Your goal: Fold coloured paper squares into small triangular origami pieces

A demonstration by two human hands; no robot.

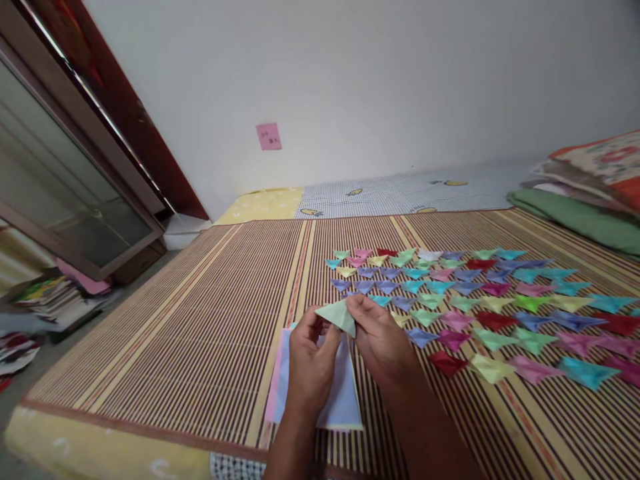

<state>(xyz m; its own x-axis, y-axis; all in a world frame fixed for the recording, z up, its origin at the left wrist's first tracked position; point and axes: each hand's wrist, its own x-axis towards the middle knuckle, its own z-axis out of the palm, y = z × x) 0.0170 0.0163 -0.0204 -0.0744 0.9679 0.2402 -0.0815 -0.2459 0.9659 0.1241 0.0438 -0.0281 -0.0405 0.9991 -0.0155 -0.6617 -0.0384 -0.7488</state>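
Observation:
A pale green folded paper (339, 316), roughly triangular, is held up between both hands. My left hand (314, 360) pinches its left side, thumb in front and fingers behind. At its upper right corner, my right hand (383, 337) grips the paper between thumb and fingers. Below the hands lies a stack of square coloured paper sheets (345, 400), a bluish-lilac one on top with pink and yellow edges peeking out. To the right, several rows of small folded paper boats (493, 369) in many colours rest on the striped bamboo mat (200, 333).
The mat covers a bed with a checked and yellow sheet (345, 197) showing at the back. Folded bedding (575, 213) is piled at the far right. A pink note (269, 136) sticks to the wall. Books (55, 300) stand low on the left beside a glass-panelled door (75, 180).

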